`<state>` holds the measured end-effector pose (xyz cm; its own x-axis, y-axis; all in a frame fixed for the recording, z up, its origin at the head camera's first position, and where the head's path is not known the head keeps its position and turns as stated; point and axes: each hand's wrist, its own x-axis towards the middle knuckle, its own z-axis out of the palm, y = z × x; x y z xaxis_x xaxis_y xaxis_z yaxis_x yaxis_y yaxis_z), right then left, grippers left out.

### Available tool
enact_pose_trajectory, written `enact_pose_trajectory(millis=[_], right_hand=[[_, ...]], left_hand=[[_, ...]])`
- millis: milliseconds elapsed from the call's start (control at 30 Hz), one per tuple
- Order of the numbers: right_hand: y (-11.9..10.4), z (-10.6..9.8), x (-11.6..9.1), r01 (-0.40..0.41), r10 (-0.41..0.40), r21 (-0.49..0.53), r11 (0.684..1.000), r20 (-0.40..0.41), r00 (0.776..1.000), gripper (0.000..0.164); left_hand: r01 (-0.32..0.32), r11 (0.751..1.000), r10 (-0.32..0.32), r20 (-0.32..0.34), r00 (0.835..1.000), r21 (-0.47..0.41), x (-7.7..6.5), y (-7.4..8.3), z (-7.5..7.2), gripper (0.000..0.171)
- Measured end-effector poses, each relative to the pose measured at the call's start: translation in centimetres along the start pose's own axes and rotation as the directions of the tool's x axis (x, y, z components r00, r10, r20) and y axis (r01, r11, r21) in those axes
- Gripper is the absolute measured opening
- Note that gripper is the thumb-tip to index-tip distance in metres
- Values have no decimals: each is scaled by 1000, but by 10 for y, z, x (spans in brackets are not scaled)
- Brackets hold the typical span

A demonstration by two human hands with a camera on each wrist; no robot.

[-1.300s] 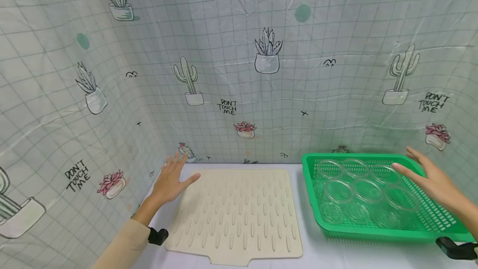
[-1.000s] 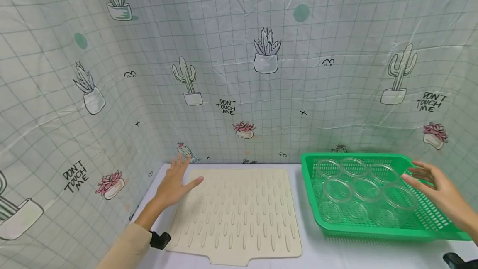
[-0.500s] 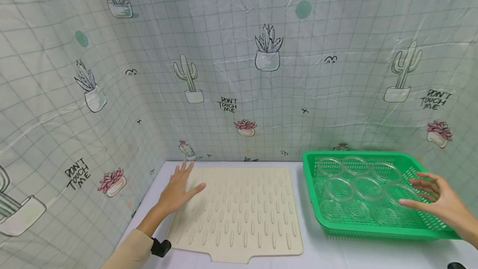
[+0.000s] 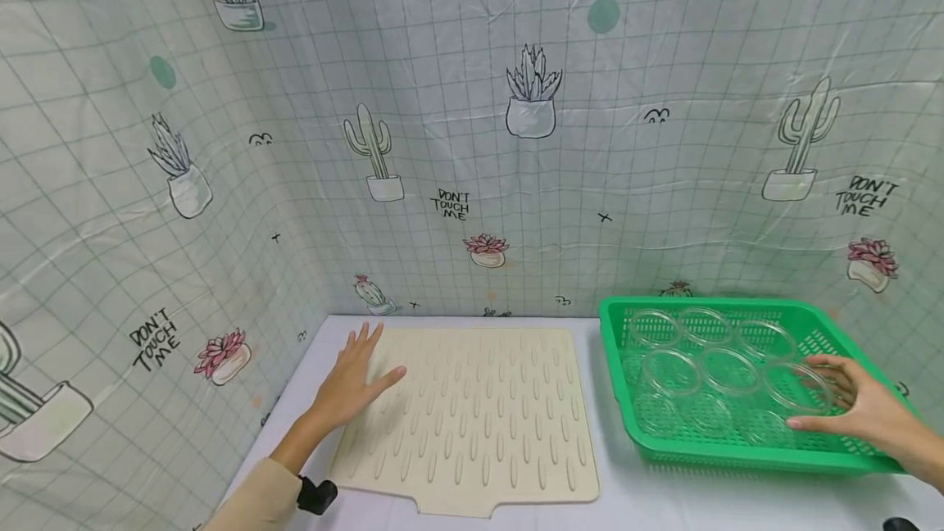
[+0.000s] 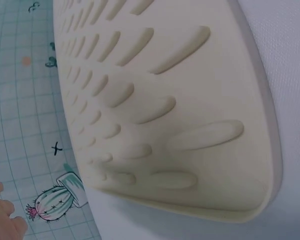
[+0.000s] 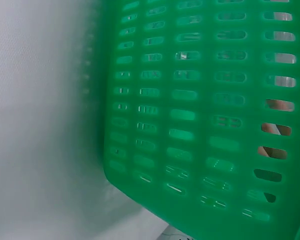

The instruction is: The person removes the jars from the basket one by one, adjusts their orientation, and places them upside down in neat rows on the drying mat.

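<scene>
My right hand (image 4: 859, 404) is inside the right end of the green plastic basket (image 4: 730, 456), curled round the front-right clear cup (image 4: 800, 388). The thumb lies along the cup's near side and the fingers pass behind its rim. Several other clear cups (image 4: 671, 371) stand upright in two rows to its left. In the right wrist view the slotted basket wall (image 6: 200, 115) hides most of the hand. My left hand (image 4: 350, 379) is spread with straight fingers by the left edge of a beige ridged draining mat (image 4: 472, 416), holding nothing.
A white-covered table (image 4: 546, 515) carries the mat and the basket, with a narrow gap between them. A cactus-print grid curtain (image 4: 472, 146) hangs directly behind and along the left side. The mat has a raised rim (image 5: 275, 165) and a front lip.
My right hand has moved leftward and down from over the basket's right edge, and its fingers have closed round the front-right cup. The left hand has shifted slightly right and down.
</scene>
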<state>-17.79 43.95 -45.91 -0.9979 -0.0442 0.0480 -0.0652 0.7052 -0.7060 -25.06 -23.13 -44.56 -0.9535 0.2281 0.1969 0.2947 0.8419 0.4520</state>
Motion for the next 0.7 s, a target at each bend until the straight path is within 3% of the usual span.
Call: enact_pose_trajectory(millis=[167, 700], right_hand=[[-1, 1, 3, 17, -16, -33, 999, 39, 999, 84], [-4, 4, 12, 17, -22, 45, 999, 116, 993, 82]], left_hand=[[-8, 1000, 7, -4, 1000, -24, -2, 2, 0, 85], [-17, 999, 17, 5, 1000, -35, 0, 9, 2, 86]])
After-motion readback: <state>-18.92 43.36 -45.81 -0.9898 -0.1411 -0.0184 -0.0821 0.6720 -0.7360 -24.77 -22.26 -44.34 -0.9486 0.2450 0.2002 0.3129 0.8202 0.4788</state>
